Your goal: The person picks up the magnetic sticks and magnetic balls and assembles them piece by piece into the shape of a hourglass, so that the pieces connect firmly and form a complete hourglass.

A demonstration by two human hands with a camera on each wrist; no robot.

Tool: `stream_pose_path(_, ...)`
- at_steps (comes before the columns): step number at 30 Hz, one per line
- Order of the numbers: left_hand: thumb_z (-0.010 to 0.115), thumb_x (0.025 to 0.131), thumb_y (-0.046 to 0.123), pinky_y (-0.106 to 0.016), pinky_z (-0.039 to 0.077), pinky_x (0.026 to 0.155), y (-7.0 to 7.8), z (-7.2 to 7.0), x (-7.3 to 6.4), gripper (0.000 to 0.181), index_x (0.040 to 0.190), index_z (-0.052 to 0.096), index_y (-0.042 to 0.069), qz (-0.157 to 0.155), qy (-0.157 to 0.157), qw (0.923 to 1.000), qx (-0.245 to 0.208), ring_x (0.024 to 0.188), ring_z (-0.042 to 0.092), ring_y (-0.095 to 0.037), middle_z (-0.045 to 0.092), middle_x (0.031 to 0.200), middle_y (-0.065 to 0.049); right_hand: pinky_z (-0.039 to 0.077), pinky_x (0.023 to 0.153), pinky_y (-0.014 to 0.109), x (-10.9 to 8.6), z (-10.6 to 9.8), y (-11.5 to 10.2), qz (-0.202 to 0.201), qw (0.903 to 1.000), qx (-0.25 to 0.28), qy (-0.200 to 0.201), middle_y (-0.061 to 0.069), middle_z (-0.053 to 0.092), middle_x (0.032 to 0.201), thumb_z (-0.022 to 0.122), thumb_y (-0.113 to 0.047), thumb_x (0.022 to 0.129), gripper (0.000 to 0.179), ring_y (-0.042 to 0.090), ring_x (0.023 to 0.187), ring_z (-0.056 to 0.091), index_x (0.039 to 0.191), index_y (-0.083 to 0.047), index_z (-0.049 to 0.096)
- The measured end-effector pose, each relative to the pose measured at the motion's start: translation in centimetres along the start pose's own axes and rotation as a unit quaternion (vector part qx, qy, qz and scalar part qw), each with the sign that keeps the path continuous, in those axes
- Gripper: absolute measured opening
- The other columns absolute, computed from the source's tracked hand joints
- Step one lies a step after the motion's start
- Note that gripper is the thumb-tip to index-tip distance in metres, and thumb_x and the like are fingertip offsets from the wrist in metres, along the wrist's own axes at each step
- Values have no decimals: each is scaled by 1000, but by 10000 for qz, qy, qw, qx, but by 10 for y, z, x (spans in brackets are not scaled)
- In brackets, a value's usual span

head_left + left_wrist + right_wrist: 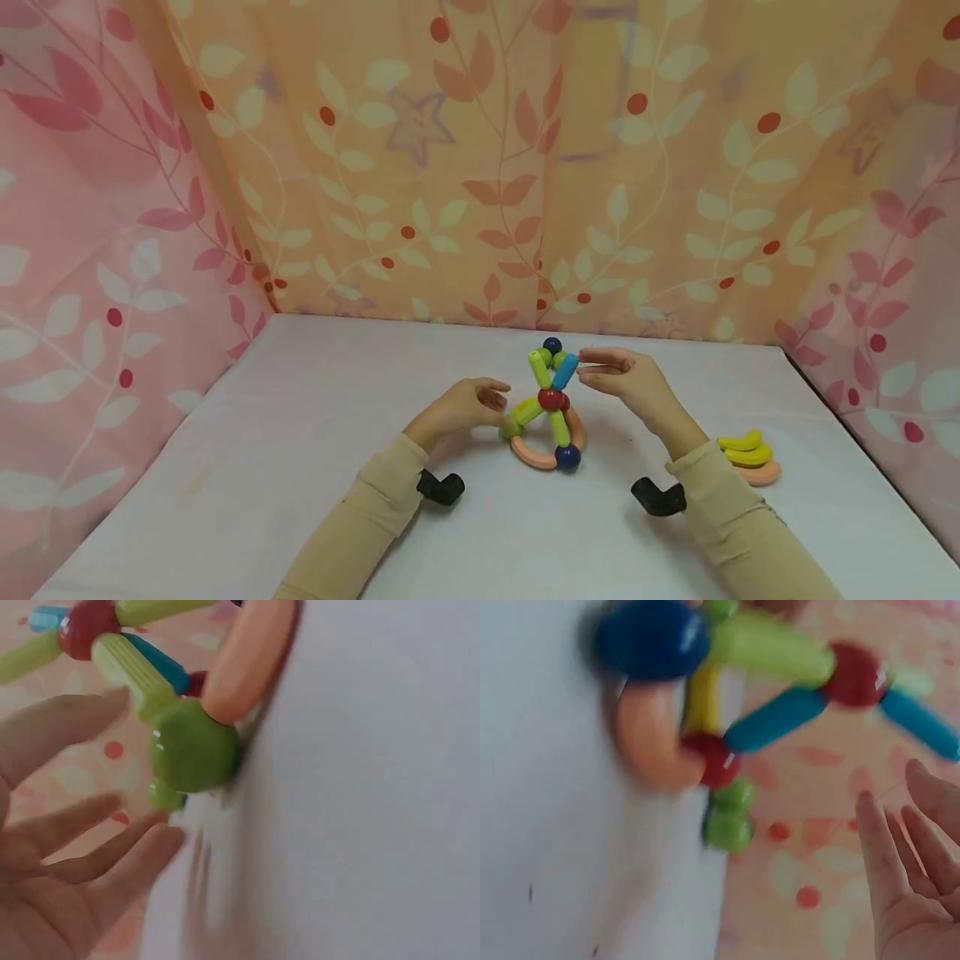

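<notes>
A construction of toy rods and balls stands on the white table [337,517]. Its upper red ball [550,399] joins several straight rods, among them a raised blue rod [566,372] and a raised lime rod [539,369]. Below, curved peach rods [531,456] form a ring with a dark blue ball [567,457] and a green ball [196,746]. My left hand [467,407] is beside the green ball, fingers spread around a gap, gripping nothing. To the right, my right hand [630,379] has its fingers extended close to the blue rod's tip; whether they touch is unclear.
Yellow curved rods [746,450] lie at the right with a peach curved rod [761,474]. Behind the construction sits another dark blue ball [552,345] beside green balls. Black wrist devices [442,488] project from both sleeves. Floral cloth [480,167] hangs around the table.
</notes>
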State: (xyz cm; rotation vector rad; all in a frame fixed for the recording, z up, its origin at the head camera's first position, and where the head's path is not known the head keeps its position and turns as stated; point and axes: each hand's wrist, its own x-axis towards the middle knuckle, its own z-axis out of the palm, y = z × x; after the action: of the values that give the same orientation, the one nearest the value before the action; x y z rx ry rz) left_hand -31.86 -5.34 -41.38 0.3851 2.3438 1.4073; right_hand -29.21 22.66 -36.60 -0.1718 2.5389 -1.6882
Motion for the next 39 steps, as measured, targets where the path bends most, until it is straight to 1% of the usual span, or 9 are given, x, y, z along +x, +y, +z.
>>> stream_pose_path(4,83,82,22,-43,50,105,15,1,-7,78,149,44,14,475,483,9938,-880,127,59,-27,57,142,-16,42,111,56,20,-9,18,309,9985,-416,188,16,58,142,72,-39,91,62,30,127,59,142,-10,54)
stream_pose_path(8,80,85,18,-38,53,102,29,11,-15,66,143,49,11,600,558,9833,-1625,123,62,-25,61,135,-15,43,111,54,46,-6,33,367,9961,-777,186,20,54,144,73,-30,91,60,37,133,53,142,-5,53)
stream_pose_path(12,80,85,20,-36,53,101,39,24,-18,53,132,59,8,517,733,9797,-1794,113,67,-20,69,124,-12,48,106,51,69,2,41,178,9934,-1128,116,22,53,145,72,-20,91,52,39,131,54,137,-3,57)
stream_pose_path(16,81,84,21,-38,52,104,46,32,-16,45,123,63,7,582,993,9741,-1944,109,68,-18,72,117,-9,52,102,50,81,8,44,38,9902,-1395,-23,23,55,141,69,-18,91,47,41,126,57,134,-2,60)
stream_pose_path(24,80,84,17,-33,55,98,49,41,-11,35,114,66,5,502,1287,9665,-2165,104,70,-17,73,113,-10,56,84,35,88,19,44,86,9842,-1770,-7,19,67,124,67,-9,83,37,32,107,64,120,-2,69)
stream_pose_path(28,81,84,18,-31,57,94,49,44,-8,34,112,67,5,423,1506,9636,-2169,101,69,-15,74,110,-10,57,85,36,85,19,39,113,9832,-1822,37,19,68,117,67,-9,82,34,30,103,64,115,-1,68)
stream_pose_path(33,81,84,20,-31,57,92,48,45,-7,33,111,68,6,326,1611,9643,-2075,101,68,-15,74,109,-9,54,99,44,76,7,18,60,9895,-1447,18,21,65,127,67,-20,91,41,34,116,62,127,-2,64)
stream_pose_path(37,79,85,20,-33,57,93,53,44,-10,32,113,68,6,295,1605,9666,-1974,100,69,-15,75,108,-10,52,102,42,67,-7,-9,-178,9973,-676,-201,21,63,131,68,-29,95,47,32,120,63,132,-2,61)
stream_pose_path(39,79,85,20,-34,57,93,52,45,-10,32,112,69,6,315,1594,9673,-1949,100,69,-15,75,107,-10,53,99,39,61,-10,-24,-384,9981,-379,-314,20,65,129,69,-29,94,47,28,116,66,131,-1,62)
